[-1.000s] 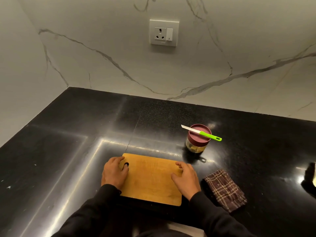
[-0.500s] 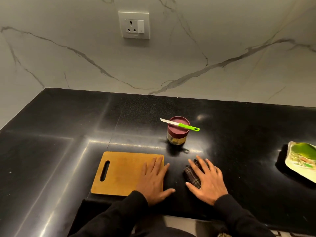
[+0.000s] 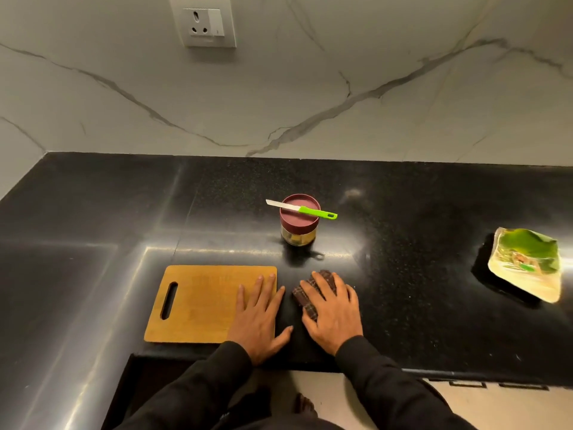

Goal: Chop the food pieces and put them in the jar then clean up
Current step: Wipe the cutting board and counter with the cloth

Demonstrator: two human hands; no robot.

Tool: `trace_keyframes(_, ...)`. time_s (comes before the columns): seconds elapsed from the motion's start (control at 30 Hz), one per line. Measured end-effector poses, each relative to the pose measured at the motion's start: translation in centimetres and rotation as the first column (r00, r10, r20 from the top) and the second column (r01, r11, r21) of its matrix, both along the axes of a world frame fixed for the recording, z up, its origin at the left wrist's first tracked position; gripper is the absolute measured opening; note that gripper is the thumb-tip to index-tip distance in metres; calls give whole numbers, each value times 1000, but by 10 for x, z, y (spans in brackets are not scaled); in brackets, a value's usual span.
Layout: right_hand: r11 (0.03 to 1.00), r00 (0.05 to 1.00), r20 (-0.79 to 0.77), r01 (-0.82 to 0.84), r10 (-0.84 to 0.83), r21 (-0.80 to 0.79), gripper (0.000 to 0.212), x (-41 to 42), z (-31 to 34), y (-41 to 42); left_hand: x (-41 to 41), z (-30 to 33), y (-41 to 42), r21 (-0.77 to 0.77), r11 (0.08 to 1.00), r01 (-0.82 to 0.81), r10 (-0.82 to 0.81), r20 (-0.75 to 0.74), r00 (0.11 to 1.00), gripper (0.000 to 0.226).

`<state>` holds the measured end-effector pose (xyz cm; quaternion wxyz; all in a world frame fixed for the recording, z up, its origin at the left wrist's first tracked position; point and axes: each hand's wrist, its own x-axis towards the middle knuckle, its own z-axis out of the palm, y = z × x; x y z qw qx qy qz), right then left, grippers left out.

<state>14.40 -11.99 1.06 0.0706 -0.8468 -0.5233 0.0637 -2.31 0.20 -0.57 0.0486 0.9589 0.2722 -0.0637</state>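
On the counter (image 3: pixel 403 212), the left hand (image 3: pixel 259 318) lies flat on the bare board (image 3: pixel 198 302) and the right hand (image 3: pixel 331 311) flat on the cloth (image 3: pixel 305 301), apparently readying; the knife (image 3: pixel 302 209) rests across the lidded jar (image 3: pixel 299 220) behind.

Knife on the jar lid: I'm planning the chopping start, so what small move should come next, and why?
Probably the right hand should lift off the checked cloth and take the knife by its green handle. It lies balanced across the closed jar, blocking the lid, while the cutting board is bare under the flat left hand.
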Motion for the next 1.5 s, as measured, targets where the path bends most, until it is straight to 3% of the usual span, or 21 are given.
trace_keyframes(0.23,888,889,-11,456,-458,-59,59,76,6,-18,2,1,1,-45,999,-4,4,9,1000,83)
trace_keyframes(0.3,909,909,-22,414,-415,-52,58,50,7,-13,2,2,1,-60,998,2,-1,22,1000,75)
trace_keyframes(0.43,992,991,-26,128,-128,-4,62,-37,3,-11,10,8,8,-58,998,14,-7,121,993,59)
trace_keyframes(0.5,997,996,-37,81,-81,17,64,-44,3,-35,15,12,10,-58,997,56,-47,150,988,57)
trace_keyframes(0.57,992,992,-2,127,-127,-25,66,-28,1,-70,22,16,10,-69,990,120,-109,141,984,60)
trace_keyframes(0.63,958,961,30,275,-274,-81,65,4,0,-97,29,18,6,-93,981,169,-160,95,983,68)
trace_keyframes(0.77,842,844,6,535,-536,-65,62,30,3,-66,41,19,0,-75,980,183,-184,-13,983,71)
trace_keyframes(0.9,926,928,1,373,-373,-55,65,-24,2,-12,46,24,4,-78,985,151,-154,-45,987,62)
trace_keyframes(1.03,994,994,-12,109,-109,-26,65,-30,3,-58,54,32,14,-96,986,140,-142,-23,990,62)
trace_keyframes(1.13,949,952,-4,306,-307,-74,62,11,4,-81,60,39,22,-193,977,89,-72,95,993,56)
trace_keyframes(1.23,870,870,-42,488,-491,-63,58,20,8,-34,59,44,31,-283,959,11,54,221,974,52)
trace_keyframes(1.37,954,951,-82,293,-298,-60,57,-18,6,16,53,44,36,-264,964,-17,83,241,967,50)
trace_keyframes(1.5,987,983,-92,162,-161,-3,57,-38,5,-13,50,36,33,-235,971,36,10,189,982,50)
